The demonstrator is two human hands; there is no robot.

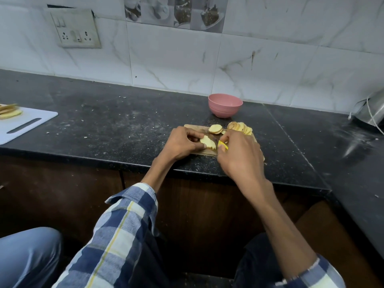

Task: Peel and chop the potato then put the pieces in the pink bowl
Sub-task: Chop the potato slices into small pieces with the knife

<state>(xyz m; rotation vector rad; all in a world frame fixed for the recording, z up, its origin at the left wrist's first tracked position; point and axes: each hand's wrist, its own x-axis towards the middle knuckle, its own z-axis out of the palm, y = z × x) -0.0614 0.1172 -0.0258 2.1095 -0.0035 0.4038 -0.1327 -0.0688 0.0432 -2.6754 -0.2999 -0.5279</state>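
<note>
On a small wooden cutting board (193,127) near the counter's front edge lies a pale peeled potato piece (207,141). My left hand (182,144) pinches that piece between thumb and fingers. My right hand (239,156) grips a yellow-handled knife (222,145) just right of the piece; the blade is hidden. Round potato slices lie at the board's far side: a small stack (215,129) and a fanned row (241,127). The pink bowl (225,104) stands behind the board by the wall; I cannot see inside it.
A white cutting board (25,124) with potato slices (9,113) lies at the far left of the black counter (124,121). A steel vessel (372,113) sits at the right edge. Another person's knee in blue (27,252) shows bottom left. A socket panel (75,28) is on the tiled wall.
</note>
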